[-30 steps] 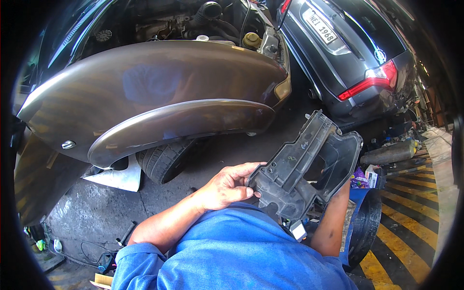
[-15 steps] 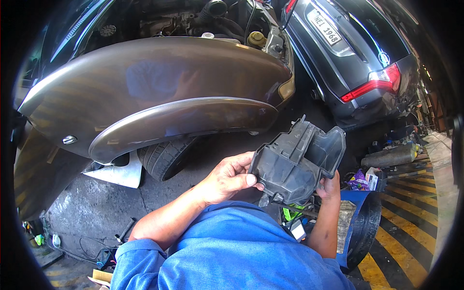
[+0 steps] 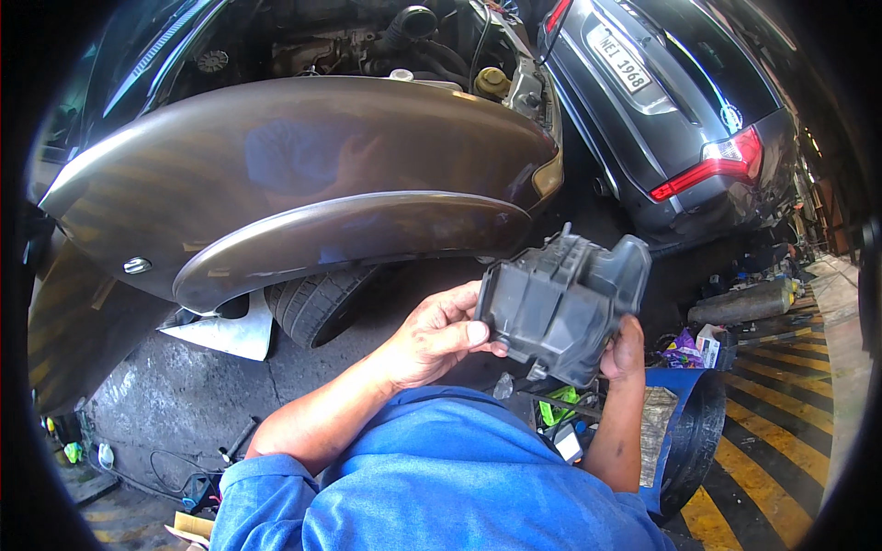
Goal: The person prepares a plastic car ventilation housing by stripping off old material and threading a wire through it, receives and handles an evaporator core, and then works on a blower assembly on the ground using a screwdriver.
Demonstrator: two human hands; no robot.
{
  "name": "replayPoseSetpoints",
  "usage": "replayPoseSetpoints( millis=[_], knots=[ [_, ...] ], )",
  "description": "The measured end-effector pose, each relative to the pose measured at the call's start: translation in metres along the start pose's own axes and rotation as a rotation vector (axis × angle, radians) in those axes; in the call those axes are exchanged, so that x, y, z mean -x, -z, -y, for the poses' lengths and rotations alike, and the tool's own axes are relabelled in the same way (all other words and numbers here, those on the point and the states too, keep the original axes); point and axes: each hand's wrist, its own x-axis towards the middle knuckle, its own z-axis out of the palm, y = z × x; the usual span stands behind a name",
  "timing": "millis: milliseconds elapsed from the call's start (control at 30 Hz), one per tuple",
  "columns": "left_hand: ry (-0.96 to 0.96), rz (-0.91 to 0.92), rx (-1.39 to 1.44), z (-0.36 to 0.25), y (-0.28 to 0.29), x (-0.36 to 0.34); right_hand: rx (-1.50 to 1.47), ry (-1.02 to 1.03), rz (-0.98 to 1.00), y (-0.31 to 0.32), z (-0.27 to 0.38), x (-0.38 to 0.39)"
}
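Between my two hands, held in front of my body, is a black plastic housing [image 3: 556, 303] with ribs and a flared opening at its right; it looks like an air filter box part. My left hand [image 3: 436, 340] grips its left edge, thumb on the near face and fingers behind. At the lower right corner, my right hand [image 3: 625, 351] holds it, its fingers mostly hidden by the plastic. Beyond it stands a brown car's fender [image 3: 303, 138], above a tyre [image 3: 322, 303].
An uncovered engine bay [image 3: 367, 41] lies beyond the fender. A dark grey car [image 3: 680, 101] is parked at the far right. Beside my right arm stands a blue drum [image 3: 684, 432], next to yellow-striped floor [image 3: 772, 450]. Tools and cables [image 3: 197, 482] lie at the lower left.
The black housing has tilted in my hands, so its flared opening shows less of its inside. Both hands keep hold of it.
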Motion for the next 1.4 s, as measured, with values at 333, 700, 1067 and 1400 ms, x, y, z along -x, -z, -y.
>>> replayPoseSetpoints(
  millis=[333,700,1067,1400],
  knots=[
    [0.057,-0.032,-0.160,0.022,0.025,0.011,0.041,0.539,-0.032,-0.016,0.036,0.007],
    [0.029,-0.067,-0.235,0.012,0.023,0.011,0.148,0.555,0.022,0.031,0.038,0.002],
    [-0.030,-0.022,-0.194,0.015,0.032,0.010,-0.104,0.460,0.200,0.020,0.046,0.005],
    [-0.006,-0.146,-0.219,0.013,0.031,0.008,-0.160,0.525,0.283,0.003,0.048,0.016]
  ],
)
